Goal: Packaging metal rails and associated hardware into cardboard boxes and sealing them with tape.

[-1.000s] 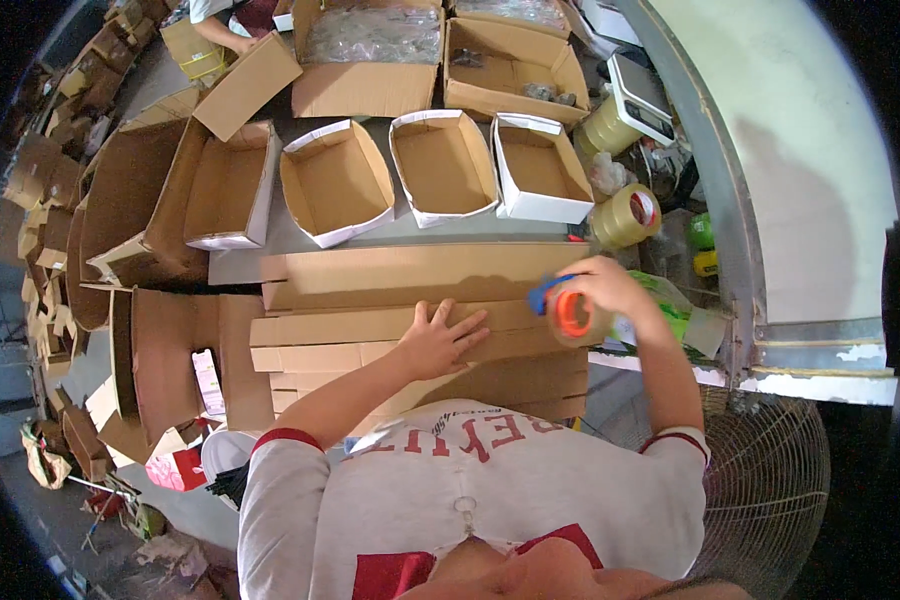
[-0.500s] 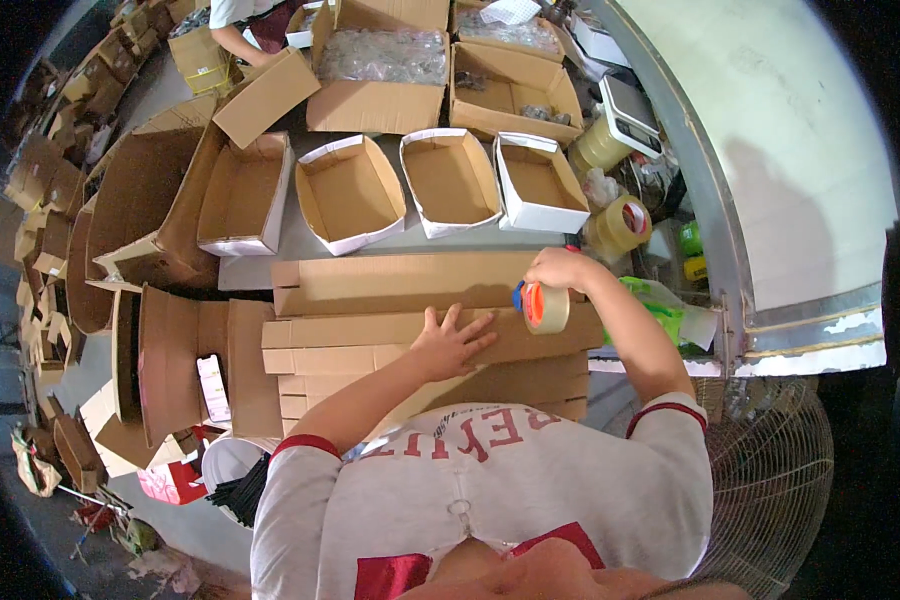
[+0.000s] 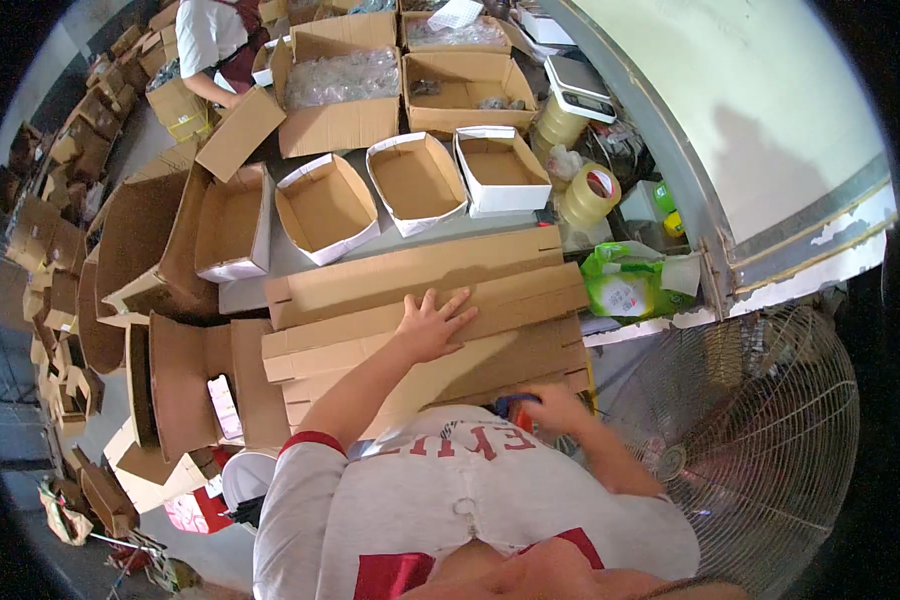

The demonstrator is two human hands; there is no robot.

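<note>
My left hand point(image 3: 432, 329) lies palm down on a long brown cardboard box point(image 3: 530, 299), its fingers spread. Close to my body, at the near right edge of the cardboard, my right hand point(image 3: 558, 410) grips a tape dispenser point(image 3: 515, 401). Blue and orange-red parts of the dispenser show; my shirt hides the rest, including its tape roll. Behind the box under my left hand, another long cardboard piece point(image 3: 410, 275) runs across the table.
Several white-sided open boxes point(image 3: 417, 180) stand beyond the cardboard. Farther back are cartons of clear plastic pieces point(image 3: 342, 78), and a co-worker's arm point(image 3: 210, 90) reaches in. To the right are tape rolls point(image 3: 588, 195), a green packet point(image 3: 625, 283) and a large fan point(image 3: 750, 440).
My right hand has brought the tape dispenser from the far side of the box back toward my body. My left hand stays flat on the box, and the whole view has turned slightly.
</note>
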